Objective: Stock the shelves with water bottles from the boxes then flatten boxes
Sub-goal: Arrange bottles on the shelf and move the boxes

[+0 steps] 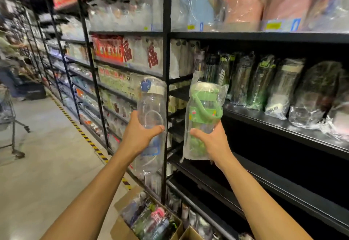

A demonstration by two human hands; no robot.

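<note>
My left hand [138, 137] grips a clear water bottle with a blue cap clip [151, 107], wrapped in plastic and held upright in front of the black shelf post. My right hand [211, 141] grips a green water bottle with a green strap [204, 107], also bagged, raised at the edge of the black shelf [264, 120]. That shelf holds several bagged bottles [279, 88] standing in a row. An open cardboard box [147, 219] with several wrapped bottles sits on the floor below my arms.
Tall black shelving [166, 69] runs along the right, packed with bagged goods. A lower shelf board [283, 188] under my right hand looks dark and bare. A trolley [11, 122] stands at the left on the floor, and a person [9, 73] is far down the aisle.
</note>
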